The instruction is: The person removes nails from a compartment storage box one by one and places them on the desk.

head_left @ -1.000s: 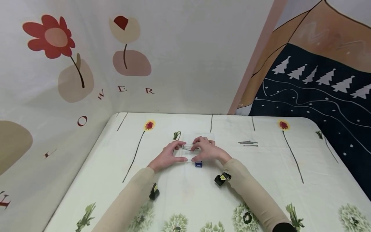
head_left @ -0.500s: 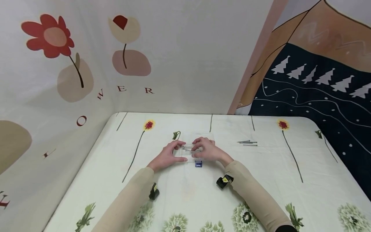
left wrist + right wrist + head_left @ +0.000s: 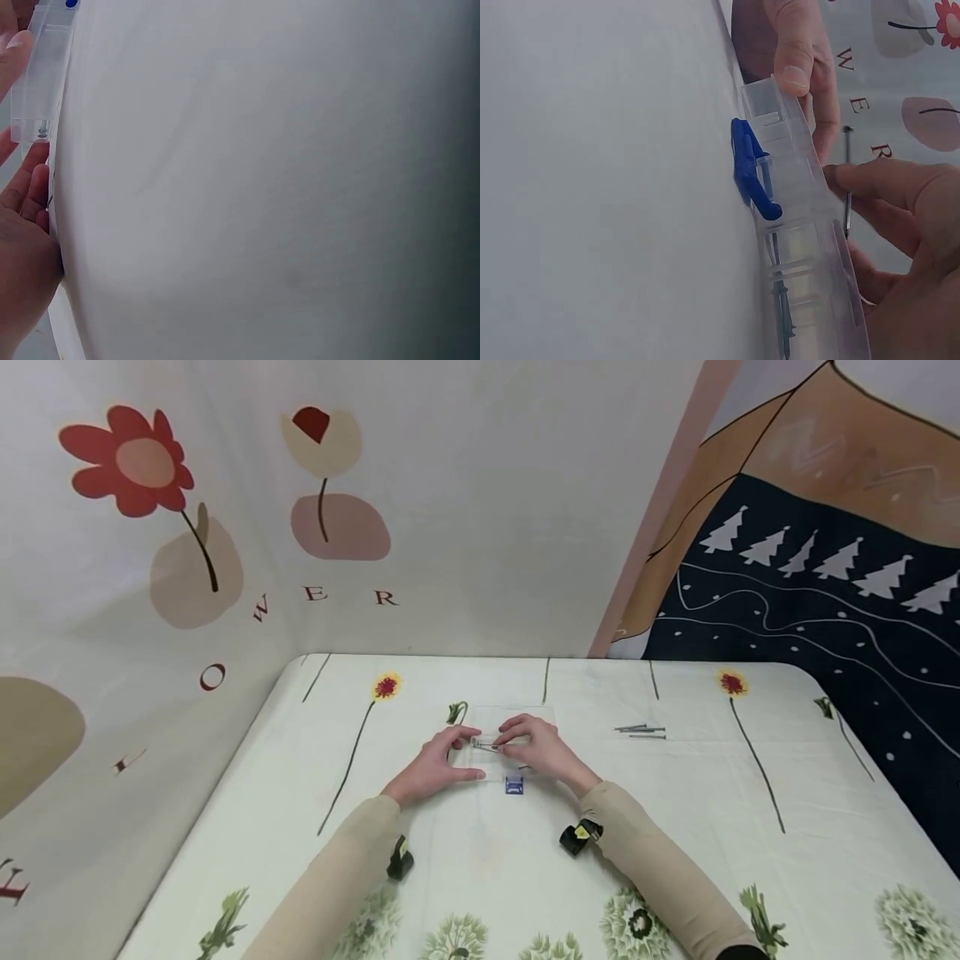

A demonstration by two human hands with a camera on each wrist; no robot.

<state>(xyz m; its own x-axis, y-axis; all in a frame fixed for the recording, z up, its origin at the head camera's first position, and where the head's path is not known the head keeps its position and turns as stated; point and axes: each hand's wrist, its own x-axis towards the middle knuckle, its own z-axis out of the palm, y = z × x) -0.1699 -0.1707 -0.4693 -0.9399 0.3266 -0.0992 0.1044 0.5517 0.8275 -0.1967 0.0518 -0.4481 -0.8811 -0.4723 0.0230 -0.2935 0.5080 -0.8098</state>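
Note:
A clear plastic box point(image 3: 491, 771) with a blue latch point(image 3: 748, 165) lies on the table, its transparent lid raised at the back. My left hand point(image 3: 433, 766) holds the box's left end, thumb at the front and fingers at the back. Over the box, my right hand point(image 3: 546, 752) pinches a nail point(image 3: 847, 215) between thumb and fingers; its flat head sticks out past the fingertips. Through the box wall in the right wrist view, dark nails point(image 3: 781, 307) show in one compartment. In the left wrist view, the box point(image 3: 45, 75) shows a small metal end near its corner.
Several loose nails point(image 3: 641, 728) lie on the flower-printed tablecloth point(image 3: 480, 860) to the right of the box. Black wrist cameras, one of them point(image 3: 579, 837) under the right sleeve, hang close to the cloth. Printed curtains stand behind the table and at the left.
My right hand's thumb has lifted from the box's front edge and now pinches a nail with the fingers. My left hand stays at the box's left end.

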